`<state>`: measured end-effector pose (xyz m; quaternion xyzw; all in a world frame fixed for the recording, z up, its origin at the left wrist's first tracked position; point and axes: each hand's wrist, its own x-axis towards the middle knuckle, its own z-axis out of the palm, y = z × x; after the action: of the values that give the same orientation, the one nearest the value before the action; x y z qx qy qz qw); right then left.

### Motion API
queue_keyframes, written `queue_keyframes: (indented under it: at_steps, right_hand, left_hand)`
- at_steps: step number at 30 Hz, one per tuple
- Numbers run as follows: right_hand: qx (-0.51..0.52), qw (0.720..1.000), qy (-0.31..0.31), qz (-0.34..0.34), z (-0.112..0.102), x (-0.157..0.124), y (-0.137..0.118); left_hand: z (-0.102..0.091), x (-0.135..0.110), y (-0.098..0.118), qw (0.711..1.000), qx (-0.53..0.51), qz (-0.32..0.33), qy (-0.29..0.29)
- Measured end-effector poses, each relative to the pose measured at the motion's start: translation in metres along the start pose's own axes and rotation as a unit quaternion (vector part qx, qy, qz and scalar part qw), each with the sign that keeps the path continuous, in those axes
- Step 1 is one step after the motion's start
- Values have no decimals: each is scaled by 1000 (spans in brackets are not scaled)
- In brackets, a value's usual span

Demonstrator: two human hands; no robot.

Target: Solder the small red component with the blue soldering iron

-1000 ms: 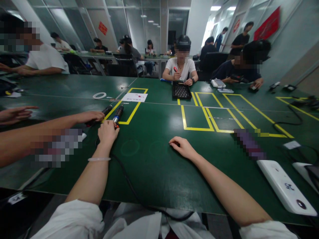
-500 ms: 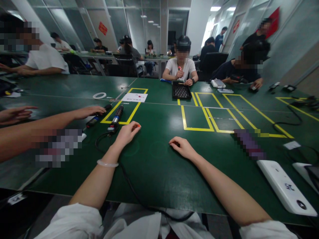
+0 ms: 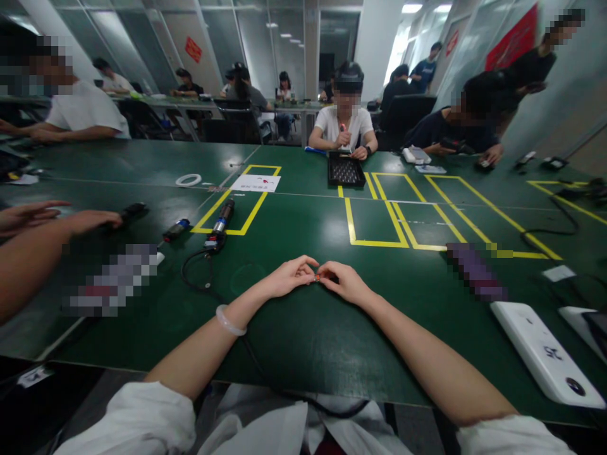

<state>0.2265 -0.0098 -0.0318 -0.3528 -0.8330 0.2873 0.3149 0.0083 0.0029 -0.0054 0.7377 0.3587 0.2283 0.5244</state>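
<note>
Over the green table my two hands meet at the fingertips, in front of my body. My left hand (image 3: 290, 278), a pale bangle (image 3: 231, 321) on its wrist, pinches a small orange piece (image 3: 317, 278), too small to make out further. The closed fingertips of my right hand (image 3: 347, 282) are on the same piece from the other side. Beyond my left wrist lies a black and silver electric screwdriver (image 3: 222, 222) with a blue band and a cable. A short blue and black tool body (image 3: 176, 230) lies to its left.
A co-worker's hand (image 3: 92, 221) at the left holds a black part (image 3: 133, 212). Yellow tape (image 3: 379, 244) marks rectangles on the table (image 3: 284, 344). A white power bank (image 3: 545, 354) lies right. Across sits a person with a black tray (image 3: 346, 183).
My left hand has moved right, bringing the orange piece to my right hand, which stayed nearly still. The co-worker's hand has drawn left with the black part, away from the blue and black tool.
</note>
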Motion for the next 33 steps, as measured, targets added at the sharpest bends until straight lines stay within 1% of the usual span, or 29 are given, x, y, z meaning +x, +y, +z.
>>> queue_keyframes:
  at_steps: [6, 12, 15, 18, 21, 26, 29, 33]
  right_hand:
    - [11, 1000, -18, -8, 0, -1, -5]
    - [36, 999, 3, 25, 1, -1, -5]
    - [47, 998, 12, 42, 0, -1, -4]
    - [51, 998, 12, 45, 0, -1, -3]
    - [59, 997, 8, 40, 0, -1, -3]
    - [55, 997, 20, 48, 1, 1, -2]
    - [83, 994, 24, 62, 1, 2, -1]
    - [104, 991, 27, 84, 0, 1, 1]
  left_hand:
    - [2, 1, -1, 1000, -17, -9, 9]
    - [5, 3, -5, 999, -36, -17, 33]
    - [6, 3, -5, 999, -26, -14, 38]
    - [7, 2, -3, 999, -15, -12, 41]
    - [7, 2, -2, 999, -19, -10, 38]
    - [6, 2, -4, 999, -35, -2, 16]
    - [7, 1, -4, 1000, -3, 4, 15]
    - [9, -1, -1, 996, 77, 32, 38]
